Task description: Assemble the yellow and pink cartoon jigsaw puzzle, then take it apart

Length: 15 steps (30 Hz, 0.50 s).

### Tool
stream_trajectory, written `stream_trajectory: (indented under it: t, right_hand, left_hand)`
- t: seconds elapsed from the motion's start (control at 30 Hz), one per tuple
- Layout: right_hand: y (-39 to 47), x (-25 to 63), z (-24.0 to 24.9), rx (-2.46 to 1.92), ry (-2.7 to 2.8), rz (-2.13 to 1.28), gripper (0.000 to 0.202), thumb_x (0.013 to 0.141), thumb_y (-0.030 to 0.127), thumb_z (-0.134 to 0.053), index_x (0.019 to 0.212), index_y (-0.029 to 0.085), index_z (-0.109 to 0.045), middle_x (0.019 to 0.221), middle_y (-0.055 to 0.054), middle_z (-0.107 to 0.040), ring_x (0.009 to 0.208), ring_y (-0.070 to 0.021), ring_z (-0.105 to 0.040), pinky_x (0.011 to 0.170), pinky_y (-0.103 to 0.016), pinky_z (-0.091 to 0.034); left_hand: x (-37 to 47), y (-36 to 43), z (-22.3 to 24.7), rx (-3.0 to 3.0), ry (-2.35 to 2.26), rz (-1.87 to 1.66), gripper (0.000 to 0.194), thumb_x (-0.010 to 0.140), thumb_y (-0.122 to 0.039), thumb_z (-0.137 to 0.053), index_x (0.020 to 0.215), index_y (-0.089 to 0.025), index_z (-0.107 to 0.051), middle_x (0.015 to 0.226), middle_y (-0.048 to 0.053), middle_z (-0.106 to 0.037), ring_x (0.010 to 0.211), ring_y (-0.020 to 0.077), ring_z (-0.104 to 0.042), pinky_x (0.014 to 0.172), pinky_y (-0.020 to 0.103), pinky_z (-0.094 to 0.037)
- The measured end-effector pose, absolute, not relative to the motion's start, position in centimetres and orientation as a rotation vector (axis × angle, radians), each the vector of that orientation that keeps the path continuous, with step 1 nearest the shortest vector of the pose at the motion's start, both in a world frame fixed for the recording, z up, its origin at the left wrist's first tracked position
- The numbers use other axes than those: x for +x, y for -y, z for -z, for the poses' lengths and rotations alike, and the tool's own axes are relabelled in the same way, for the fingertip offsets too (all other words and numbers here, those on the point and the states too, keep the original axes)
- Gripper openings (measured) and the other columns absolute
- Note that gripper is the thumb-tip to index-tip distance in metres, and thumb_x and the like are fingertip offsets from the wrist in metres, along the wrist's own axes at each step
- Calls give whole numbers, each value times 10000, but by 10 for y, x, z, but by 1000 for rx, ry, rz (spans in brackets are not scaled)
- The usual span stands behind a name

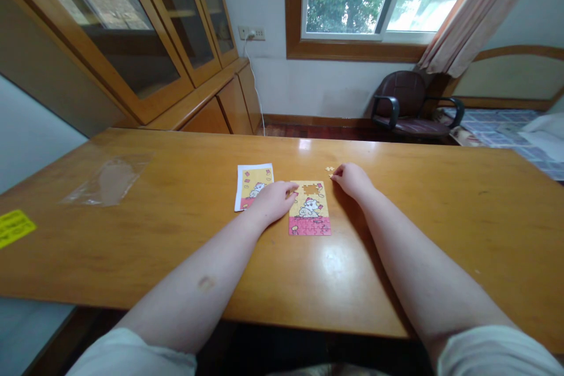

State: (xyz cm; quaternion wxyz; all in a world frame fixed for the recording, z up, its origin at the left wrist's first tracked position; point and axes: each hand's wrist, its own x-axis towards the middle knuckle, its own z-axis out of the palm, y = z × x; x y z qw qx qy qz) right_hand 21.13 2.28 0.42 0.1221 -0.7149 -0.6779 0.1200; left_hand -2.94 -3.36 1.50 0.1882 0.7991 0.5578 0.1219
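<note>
A yellow and pink jigsaw puzzle (309,225) lies on the wooden table, with a gap near its top where the tabletop shows through. My left hand (277,200) rests at the puzzle's upper left edge, fingers apart and nothing held. To the right of the puzzle's top, my right hand (350,181) has its fingertips pinched on a small yellow puzzle piece (332,175). Just beyond those fingertips are more loose pieces (329,168). A printed picture sheet (247,179) with the same design sits left of the puzzle, partly covered by my left hand.
A clear plastic bag (115,179) lies on the left of the wooden table (198,158), with a yellow label (15,228) at the far left. Beyond the table are a glass-door cabinet (189,79) and a dark chair (403,97).
</note>
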Motion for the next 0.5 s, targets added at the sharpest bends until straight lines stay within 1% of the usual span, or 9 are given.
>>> stream_trajectory:
  t: [0.1,0.17,0.27,0.4,0.5]
  right_hand:
    - [-22,210,-4,-2028,1938,-391,130,754,276,-678,848,190,-706,856,-67,-705,784,-184,-624,696,-270,-445]
    - [-19,206,-6,-1942,1908,-428,179,754,268,-672,918,202,-703,856,-53,-704,768,-173,-616,694,-265,-444]
    - [-12,195,-13,-1750,1917,-514,255,800,258,-622,1039,230,-703,897,-42,-706,761,-154,-614,722,-261,-450]
    - [-2,177,-17,-1658,1938,-693,219,821,254,-604,987,218,-741,848,-50,-719,751,-160,-626,726,-269,-466]
    - [2,167,-12,-1632,1960,-726,204,816,246,-614,972,209,-740,878,-48,-729,784,-161,-636,749,-273,-473]
  left_hand:
    - [-29,34,-16,2238,-1578,-349,373,889,-310,-460,1207,-221,-634,1136,68,-679,1009,221,-622,863,320,-478]
    - [-29,34,-16,2248,-1570,-360,375,889,-313,-456,1204,-221,-636,1132,69,-680,1004,224,-624,859,327,-481]
    - [-30,33,-14,2265,-1560,-372,374,884,-319,-457,1195,-225,-641,1120,66,-685,995,228,-627,852,332,-483]
    - [-30,32,-11,2277,-1552,-378,364,882,-313,-460,1186,-233,-643,1131,62,-681,1006,222,-623,855,311,-476]
    - [-30,32,-12,2285,-1554,-365,367,886,-326,-456,1190,-236,-641,1105,65,-687,976,224,-629,831,308,-481]
